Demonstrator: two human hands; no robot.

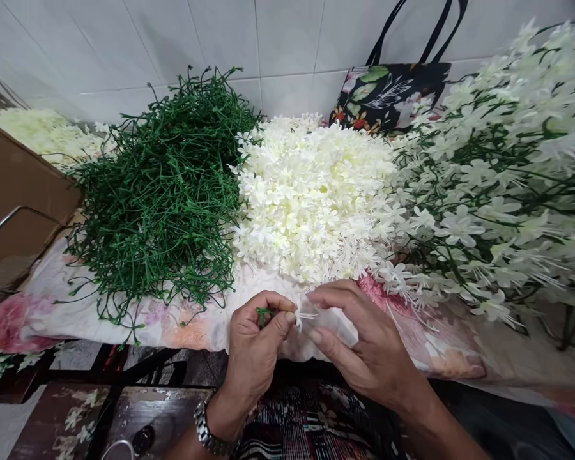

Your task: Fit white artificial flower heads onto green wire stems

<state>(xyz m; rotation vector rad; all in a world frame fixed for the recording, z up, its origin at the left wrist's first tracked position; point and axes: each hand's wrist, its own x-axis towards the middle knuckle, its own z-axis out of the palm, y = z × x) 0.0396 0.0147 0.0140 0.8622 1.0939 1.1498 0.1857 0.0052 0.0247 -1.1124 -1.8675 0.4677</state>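
Observation:
My left hand [261, 332] pinches a green stem [263, 314] between thumb and forefinger, at the front edge of the cloth-covered table. At its fingertips a small white flower piece [301, 314] with thin white filaments sticks out to the right. Just right of that, my right hand [352, 332] is slightly blurred, its thumb and forefinger apart around the filament tips. Beyond both hands lies a heap of loose white blossoms [311, 198]. A tangled pile of green stems [163, 191] rises to its left.
Assembled white flowers with green stems [489, 191] fill the right side. A floral bag [388, 96] leans on the tiled wall behind. At the left edge stands a cardboard box [23, 198]. Below the table's front edge is a brown wooden surface [153, 409].

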